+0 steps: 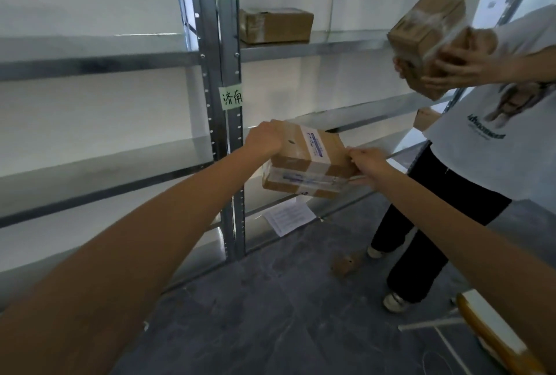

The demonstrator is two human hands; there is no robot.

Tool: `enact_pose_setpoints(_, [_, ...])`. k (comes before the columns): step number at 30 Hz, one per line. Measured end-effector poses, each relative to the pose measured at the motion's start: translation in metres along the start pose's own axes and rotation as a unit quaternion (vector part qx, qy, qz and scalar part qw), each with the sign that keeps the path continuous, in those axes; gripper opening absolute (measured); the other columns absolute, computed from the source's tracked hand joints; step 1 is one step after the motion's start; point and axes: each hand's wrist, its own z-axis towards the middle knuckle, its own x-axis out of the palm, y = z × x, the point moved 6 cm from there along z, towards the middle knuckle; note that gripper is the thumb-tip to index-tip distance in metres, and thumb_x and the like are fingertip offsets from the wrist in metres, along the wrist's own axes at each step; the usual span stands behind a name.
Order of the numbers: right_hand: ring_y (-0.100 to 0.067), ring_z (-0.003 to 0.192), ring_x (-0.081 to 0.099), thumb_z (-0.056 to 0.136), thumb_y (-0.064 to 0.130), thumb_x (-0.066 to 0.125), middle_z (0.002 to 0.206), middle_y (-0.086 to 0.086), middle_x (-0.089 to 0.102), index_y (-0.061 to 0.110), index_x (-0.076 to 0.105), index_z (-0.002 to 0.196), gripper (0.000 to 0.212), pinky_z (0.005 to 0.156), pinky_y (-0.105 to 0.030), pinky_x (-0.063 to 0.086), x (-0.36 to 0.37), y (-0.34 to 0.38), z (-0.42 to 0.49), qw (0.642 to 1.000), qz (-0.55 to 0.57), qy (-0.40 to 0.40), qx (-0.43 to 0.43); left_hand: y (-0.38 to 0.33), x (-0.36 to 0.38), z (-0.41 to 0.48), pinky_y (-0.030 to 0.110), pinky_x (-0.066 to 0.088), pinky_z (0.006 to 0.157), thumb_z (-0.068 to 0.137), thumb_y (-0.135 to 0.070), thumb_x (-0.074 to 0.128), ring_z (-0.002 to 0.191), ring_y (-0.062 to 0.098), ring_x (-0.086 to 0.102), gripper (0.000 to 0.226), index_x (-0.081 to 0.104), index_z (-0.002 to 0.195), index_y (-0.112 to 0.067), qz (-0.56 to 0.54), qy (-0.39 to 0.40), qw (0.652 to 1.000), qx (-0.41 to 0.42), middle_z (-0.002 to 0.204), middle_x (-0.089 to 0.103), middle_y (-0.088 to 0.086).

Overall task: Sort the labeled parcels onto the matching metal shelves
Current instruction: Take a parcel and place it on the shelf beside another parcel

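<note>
Early stage: one brown cardboard parcel [276,25] sitting shelved; left hand [264,140] and right hand [368,162] both closed, gripping two stacked taped cardboard parcels [310,161], approaching the grey metal shelf [361,117].

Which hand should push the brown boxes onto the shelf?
Probably the right hand: it grips the near, outer end of the two stacked brown cardboard parcels, so it can push them inward. The left hand sits at the far end, nearest the metal shelf.

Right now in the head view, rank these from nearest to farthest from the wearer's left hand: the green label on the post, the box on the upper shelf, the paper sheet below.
From the left hand:
1. Green label, just above-left on the post.
2. Paper sheet, below it, lower shelf level.
3. Box on the upper shelf, high above.
</note>
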Motion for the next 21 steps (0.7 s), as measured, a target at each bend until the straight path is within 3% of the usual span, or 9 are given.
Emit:
enact_pose_setpoints(2, [-0.028, 0.090, 0.060, 0.097, 0.027, 0.047, 0.113, -0.016, 0.060, -0.001, 0.055, 0.119, 0.037, 0.051, -0.028, 0.052, 0.008, 0.009, -0.009, 1.000, -0.001, 0.015, -0.016, 0.009, -0.009, -0.009, 0.040, 0.042, 0.103, 0.097, -0.010, 0.038, 0.120, 0.036, 0.052, 0.034, 0.049, 0.126, 0.002, -0.006, -0.009, 1.000, -0.014, 0.130, 0.054, 0.021])
enact_pose_setpoints(5, [-0.034, 0.107, 0.059, 0.096, 0.026, 0.047, 0.122, -0.018, 0.059, 0.000, 0.054, 0.123, 0.038, 0.086, -0.042, 0.054, 0.018, 0.020, -0.021, 0.999, -0.017, 0.031, -0.034, 0.025, -0.024, -0.024, 0.038, 0.044, 0.101, 0.097, -0.011, 0.040, 0.118, 0.033, 0.054, 0.033, 0.053, 0.124, 0.001, -0.038, -0.035, 0.998, -0.045, 0.128, 0.057, 0.019])
enact_pose_setpoints(10, [-0.033, 0.107, 0.059, 0.094, 0.022, 0.051, 0.121, -0.018, 0.059, 0.001, 0.056, 0.118, 0.032, 0.081, -0.040, 0.053, 0.034, 0.034, -0.040, 0.996, -0.008, 0.067, -0.055, 0.049, -0.040, -0.054, 0.040, 0.046, 0.099, 0.098, -0.019, 0.043, 0.112, 0.030, 0.057, 0.031, 0.055, 0.124, -0.006, -0.119, -0.089, 0.986, -0.073, 0.124, 0.059, 0.015])
enact_pose_setpoints(14, [-0.036, 0.104, 0.061, 0.094, 0.017, 0.049, 0.118, -0.020, 0.061, 0.000, 0.058, 0.114, 0.028, 0.088, -0.049, 0.053, 0.047, 0.045, -0.054, 0.994, 0.001, 0.091, -0.067, 0.068, -0.055, -0.084, 0.038, 0.044, 0.100, 0.093, -0.011, 0.049, 0.119, 0.032, 0.053, 0.037, 0.052, 0.129, -0.008, -0.166, -0.135, 0.974, -0.075, 0.131, 0.056, 0.015])
enact_pose_setpoints(18, [-0.035, 0.107, 0.059, 0.094, 0.017, 0.050, 0.118, -0.019, 0.059, 0.004, 0.059, 0.105, 0.020, 0.094, -0.051, 0.050, 0.067, 0.066, -0.071, 0.988, -0.004, 0.111, -0.105, 0.091, -0.070, -0.110, 0.044, 0.047, 0.099, 0.093, -0.010, 0.049, 0.112, 0.032, 0.059, 0.039, 0.052, 0.131, -0.011, -0.202, -0.180, 0.958, -0.092, 0.123, 0.062, 0.014])
enact_pose_setpoints(21, [-0.033, 0.110, 0.056, 0.093, 0.022, 0.053, 0.120, -0.015, 0.058, 0.007, 0.059, 0.111, 0.025, 0.096, -0.049, 0.049, 0.084, 0.085, -0.089, 0.984, -0.010, 0.118, -0.137, 0.109, -0.085, -0.131, 0.033, 0.046, 0.095, 0.096, -0.011, 0.041, 0.111, 0.030, 0.059, 0.034, 0.058, 0.125, -0.008, -0.190, -0.234, 0.945, -0.126, 0.124, 0.062, 0.013])
